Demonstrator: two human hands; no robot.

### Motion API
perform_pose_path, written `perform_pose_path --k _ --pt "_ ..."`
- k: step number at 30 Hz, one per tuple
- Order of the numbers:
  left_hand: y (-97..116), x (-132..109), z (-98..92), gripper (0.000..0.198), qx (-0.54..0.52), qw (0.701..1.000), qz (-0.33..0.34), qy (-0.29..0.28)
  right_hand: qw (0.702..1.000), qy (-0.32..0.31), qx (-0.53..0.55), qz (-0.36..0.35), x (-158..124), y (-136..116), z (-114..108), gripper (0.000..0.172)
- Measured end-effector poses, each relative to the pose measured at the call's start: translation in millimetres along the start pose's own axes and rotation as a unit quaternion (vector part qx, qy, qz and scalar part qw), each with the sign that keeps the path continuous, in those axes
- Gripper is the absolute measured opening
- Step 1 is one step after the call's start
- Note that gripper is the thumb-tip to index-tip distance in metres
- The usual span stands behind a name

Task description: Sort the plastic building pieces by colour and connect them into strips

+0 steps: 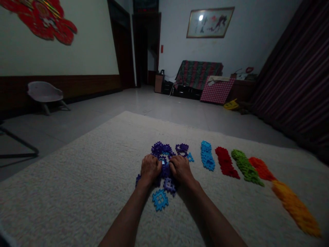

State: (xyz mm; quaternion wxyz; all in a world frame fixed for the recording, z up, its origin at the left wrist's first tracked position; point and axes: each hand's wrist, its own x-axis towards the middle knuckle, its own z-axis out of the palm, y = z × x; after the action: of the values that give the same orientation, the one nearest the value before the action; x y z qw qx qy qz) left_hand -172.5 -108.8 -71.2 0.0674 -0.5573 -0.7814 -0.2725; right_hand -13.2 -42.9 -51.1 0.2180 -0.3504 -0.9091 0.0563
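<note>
My left hand (151, 168) and my right hand (181, 168) are side by side low over the carpet, fingers curled in. Between them is a purple interlocking building piece (166, 170), which both seem to grip; the fingertips are partly hidden. More purple pieces (159, 148) lie loosely heaped just beyond the hands, with another purple piece (182, 148) to the right. Nearer me are a purple square piece (169, 185) and a light blue square piece (160, 200) with a window pattern. A small blue triangular piece (190, 157) rests beside my right hand.
To the right lie rows of pieces sorted by colour: blue (207, 155), red (226, 163), green (246, 167), orange (261, 168) and yellow-orange (295, 207). A pale carpet (97, 161) lies under everything. A small chair (45, 92) stands on the tiled floor at left.
</note>
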Motion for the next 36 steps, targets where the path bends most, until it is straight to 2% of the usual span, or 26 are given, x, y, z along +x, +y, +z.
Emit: perform_pose_path --k 4,7,12,16,20,25,28,31,34,36 --pt "-2.5 1.9 3.0 0.021 -0.020 1.000 -0.022 0.009 0.999 -0.017 -0.033 0.029 19.5 3.0 -2.6 0.023" --pt "-4.1 0.9 4.4 0.012 -0.040 0.999 -0.023 0.014 0.994 -0.063 -0.076 0.047 42.8 0.0 -2.1 0.024" --pt "-3.5 -0.9 5.9 0.016 -0.055 0.998 -0.023 0.027 0.981 -0.127 -0.124 0.082 70.7 -6.6 0.9 0.026" --pt "-2.3 -1.3 5.6 0.010 -0.057 0.998 -0.024 0.025 0.978 -0.136 -0.129 0.095 77.7 -8.7 1.6 0.028" --pt "-1.9 -1.4 5.0 0.011 -0.058 0.998 -0.025 0.023 0.980 -0.125 -0.124 0.089 72.2 -4.6 -2.3 0.025" --pt "-1.7 -0.6 4.6 0.014 -0.048 0.999 -0.021 0.011 0.995 -0.053 0.008 0.089 60.3 14.4 -14.0 0.020" --pt "-2.1 -0.1 4.5 0.016 -0.043 0.999 -0.016 0.006 0.988 -0.045 0.123 0.087 51.6 26.7 -24.9 0.019" --pt "-2.7 0.3 4.1 0.016 -0.037 0.999 -0.012 0.000 0.961 -0.065 0.247 0.102 35.4 35.7 -40.1 0.020" --pt "-3.3 0.6 3.3 0.016 -0.037 0.999 -0.012 -0.006 0.914 -0.095 0.362 0.159 8.9 45.0 -56.2 0.025" --pt "-3.9 0.8 2.6 0.017 -0.036 0.999 -0.011 -0.009 0.885 -0.119 0.401 0.203 -12.7 53.4 -63.8 0.030"
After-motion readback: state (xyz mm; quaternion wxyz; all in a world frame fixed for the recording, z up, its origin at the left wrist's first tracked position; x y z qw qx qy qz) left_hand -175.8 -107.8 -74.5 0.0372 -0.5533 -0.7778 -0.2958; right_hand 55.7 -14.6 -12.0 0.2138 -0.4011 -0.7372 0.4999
